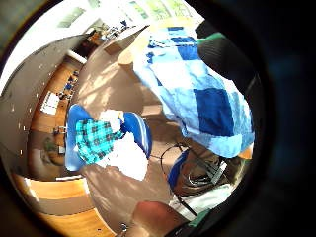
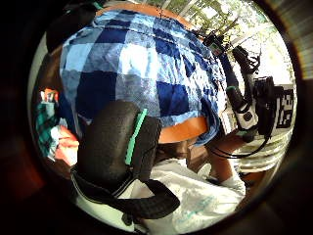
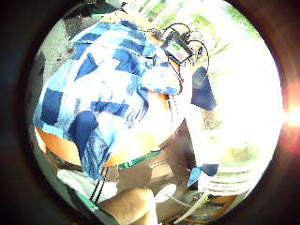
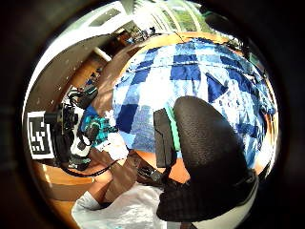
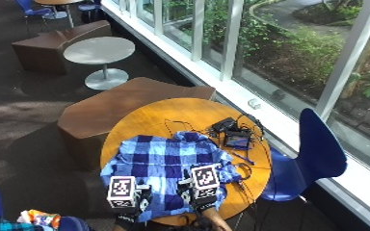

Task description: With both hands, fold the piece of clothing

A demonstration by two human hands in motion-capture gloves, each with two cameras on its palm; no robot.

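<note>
- Two hands sit at the near edge of the round wooden worktop [image 5: 172, 113]: our left hand [image 5: 128, 202] and our right hand [image 5: 201, 192], both over the near hem of the blue checked shirt [image 5: 165, 166].
- The shirt lies spread out and still unfolded on the near half of the worktop, its near edge hanging a little over the rim, as the left thumb-side palm view shows [image 2: 146, 73].
- A small screen device [image 5: 237, 140] with a tangle of cables [image 5: 249, 159] lies toward the right edge of the worktop, just beside the shirt's far right corner.
- We judge this to be the opening step: the hands are placed at the hem, and no fold has been made yet.
- We cannot tell whether either hand's fingers are curled on the cloth; the marker blocks hide them from above, and the palm views show only one black fingertip each, near the fabric.
- The next move, as we read it, calls for each hand to pinch the near hem, one at each side, and carry it toward the far edge so the shirt halves evenly.
- We should watch the cables at the right, which the lifted cloth could catch.
</note>
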